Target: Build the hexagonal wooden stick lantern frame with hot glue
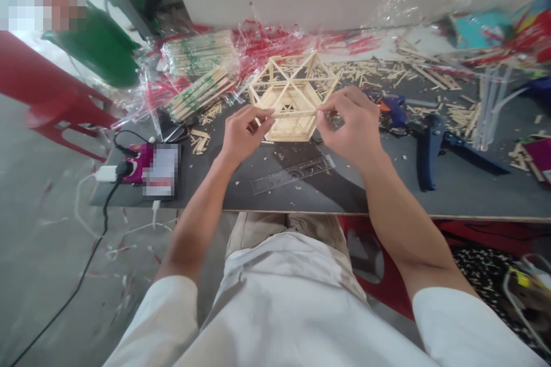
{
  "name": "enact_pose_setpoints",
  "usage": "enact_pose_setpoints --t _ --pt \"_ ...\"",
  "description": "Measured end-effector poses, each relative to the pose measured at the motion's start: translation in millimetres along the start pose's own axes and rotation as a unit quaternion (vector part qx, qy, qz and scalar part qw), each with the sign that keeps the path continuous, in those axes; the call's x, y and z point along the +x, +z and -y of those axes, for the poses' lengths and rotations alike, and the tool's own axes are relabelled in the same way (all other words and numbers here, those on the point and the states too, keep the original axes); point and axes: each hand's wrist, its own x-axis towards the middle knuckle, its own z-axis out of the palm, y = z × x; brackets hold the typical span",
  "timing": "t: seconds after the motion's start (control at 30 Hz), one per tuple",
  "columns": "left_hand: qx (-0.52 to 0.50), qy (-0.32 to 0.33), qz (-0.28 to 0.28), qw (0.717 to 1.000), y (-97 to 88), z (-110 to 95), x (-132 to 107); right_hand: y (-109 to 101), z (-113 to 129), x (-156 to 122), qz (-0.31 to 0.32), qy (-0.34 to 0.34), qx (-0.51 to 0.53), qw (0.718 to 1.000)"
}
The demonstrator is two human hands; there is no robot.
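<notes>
A short wooden stick (pixel 296 115) stretches level between my two hands, pinched at either end. My left hand (pixel 246 133) closes thumb and fingers on its left end. On its right end, my right hand (pixel 350 123) does the same with thumb and forefinger. Just behind the stick stands a six-sided frame of wooden sticks (pixel 291 75), with crossed sticks over its top and a layered base (pixel 290 133). Whether the stick touches the frame I cannot tell. A clear ruler (pixel 293 174) lies flat on the table between my forearms.
On the dark table (pixel 215 195), a blue cutter tool (pixel 430 146) and a blue glue gun (pixel 396 110) lie right. Glue sticks (pixel 495 103) are farther right. Bundled chopsticks (pixel 200 93), a phone (pixel 162 172) and a purple power strip (pixel 141 163) sit left. Stick scraps and wrappers lie behind.
</notes>
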Motion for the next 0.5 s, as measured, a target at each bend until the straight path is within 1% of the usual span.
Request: enact_pose_setpoints --t 0.2,0.37,0.5 --pt "0.016 0.030 0.007 0.999 -0.7 -0.4 0.6 0.5 2.9 0.4 -0.020 -0.017 -0.003 1.000" --pt "0.035 0.043 -0.002 0.998 -0.1 -1.4 2.7 -0.2 6.2 -1.0 -0.013 0.016 -0.019 1.000" --pt "0.049 0.034 -0.002 0.998 0.2 -2.3 3.7 2.6 8.3 -1.6 -0.026 0.020 -0.017 0.999"
